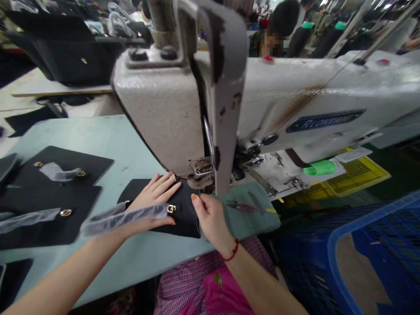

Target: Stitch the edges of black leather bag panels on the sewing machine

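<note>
A black leather-like panel [187,221] lies on the pale green table under the head of a sewing machine [160,109]. My left hand [152,192] rests flat on it, fingers spread and pointing at the needle area. Across the back of that hand runs a strap wrapped in clear plastic [131,220], ending at a gold buckle [171,208] on the panel. My right hand [211,218] is closed on the panel's right edge, thumb on top, close to the presser foot. The needle itself is hidden behind the machine's front parts.
More black panels [78,159] with gold fittings and wrapped straps lie to the left. Thread snips [243,206] are right of my right hand. A blue plastic basket [334,245] stands at the lower right, with yellow crates [361,175] behind. A black bag [75,57] sits at the back left.
</note>
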`<move>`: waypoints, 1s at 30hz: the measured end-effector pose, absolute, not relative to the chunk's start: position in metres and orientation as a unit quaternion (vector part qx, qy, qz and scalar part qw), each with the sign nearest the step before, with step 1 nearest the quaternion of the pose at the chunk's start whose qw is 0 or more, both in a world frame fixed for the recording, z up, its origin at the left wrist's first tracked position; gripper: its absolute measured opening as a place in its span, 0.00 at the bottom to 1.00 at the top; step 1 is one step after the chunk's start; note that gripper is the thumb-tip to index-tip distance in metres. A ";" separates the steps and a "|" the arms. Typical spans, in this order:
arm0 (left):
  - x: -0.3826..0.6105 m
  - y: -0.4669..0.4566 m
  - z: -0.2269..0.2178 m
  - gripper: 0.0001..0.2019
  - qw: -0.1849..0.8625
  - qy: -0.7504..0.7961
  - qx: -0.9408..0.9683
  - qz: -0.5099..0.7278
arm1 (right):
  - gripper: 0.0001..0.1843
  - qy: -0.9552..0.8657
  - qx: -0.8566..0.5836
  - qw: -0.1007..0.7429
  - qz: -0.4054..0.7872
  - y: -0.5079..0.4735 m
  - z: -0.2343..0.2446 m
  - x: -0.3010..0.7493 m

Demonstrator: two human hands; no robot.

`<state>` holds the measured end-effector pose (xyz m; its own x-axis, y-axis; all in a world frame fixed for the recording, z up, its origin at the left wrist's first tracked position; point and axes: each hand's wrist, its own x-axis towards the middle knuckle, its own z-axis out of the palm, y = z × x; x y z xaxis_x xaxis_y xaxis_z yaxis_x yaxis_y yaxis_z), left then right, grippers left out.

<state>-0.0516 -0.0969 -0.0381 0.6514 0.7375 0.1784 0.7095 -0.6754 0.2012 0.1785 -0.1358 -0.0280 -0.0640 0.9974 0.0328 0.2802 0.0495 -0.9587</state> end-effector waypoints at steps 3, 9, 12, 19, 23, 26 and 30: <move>-0.038 -0.103 -0.026 0.46 0.015 0.375 0.922 0.097 | 0.25 -0.593 -0.531 0.409 0.446 -0.135 -0.028 0.187; -0.018 -0.130 -0.006 0.44 -0.009 0.450 0.889 0.080 | 0.24 -0.609 -0.506 0.379 0.479 -0.125 -0.024 0.204; -0.013 -0.134 -0.003 0.43 -0.019 0.470 0.879 0.079 | 0.23 -0.603 -0.508 0.369 0.492 -0.120 -0.021 0.208; -0.012 -0.129 -0.001 0.41 -0.029 0.479 0.874 0.079 | 0.22 -0.618 -0.494 0.360 0.495 -0.110 -0.011 0.212; -0.014 -0.123 0.000 0.42 -0.036 0.481 0.873 0.076 | 0.22 -0.641 -0.484 0.350 0.482 -0.116 -0.005 0.217; -0.015 -0.120 0.001 0.41 -0.030 0.481 0.873 0.078 | 0.23 -0.646 -0.497 0.348 0.463 -0.123 -0.004 0.219; -0.016 -0.118 0.003 0.39 -0.017 0.475 0.876 0.079 | 0.23 -0.647 -0.510 0.353 0.444 -0.126 -0.008 0.218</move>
